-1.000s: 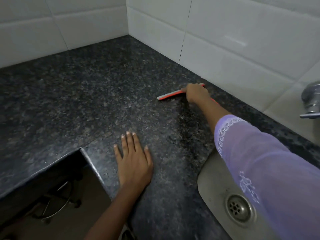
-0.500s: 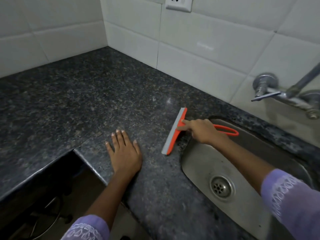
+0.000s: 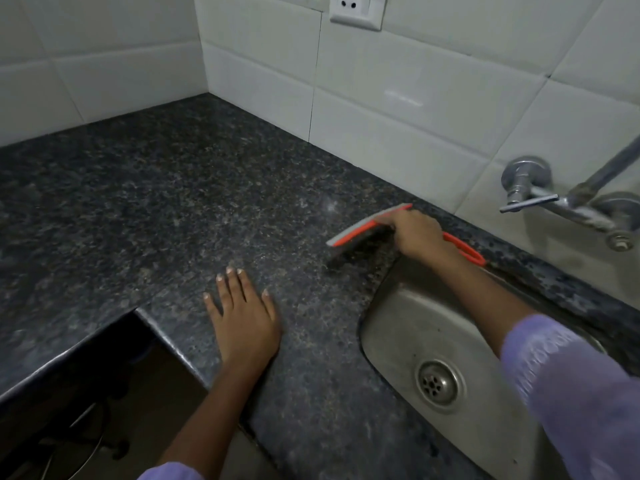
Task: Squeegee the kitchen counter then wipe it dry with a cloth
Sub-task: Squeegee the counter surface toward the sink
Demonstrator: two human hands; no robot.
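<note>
Filling most of the frame is the dark speckled granite counter (image 3: 166, 209), L-shaped and running into the corner, with glossy white wall tiles (image 3: 398, 98) behind it across the top. Lower right sits the stainless steel sink (image 3: 398, 327) sunk into the stone, round drain in its floor. Up at the right edge there's a chrome wall tap (image 3: 530, 192), and a white wall socket (image 3: 356, 12) at top centre.

Right arm comes in from the lower right in a pale purple sleeve (image 3: 568, 393), crossing over the sink. Left hand (image 3: 244, 317) is just lying flat on the counter in the lower middle, palm down, fingers spread, holding nothing. Right hand (image 3: 420, 233) is closed round the orange squeegee with the grey rubber blade (image 3: 363, 228), right of centre, just past the sink's far corner. Blade's on the stone near the back wall, and the orange loop handle pokes out behind the wrist.
</note>
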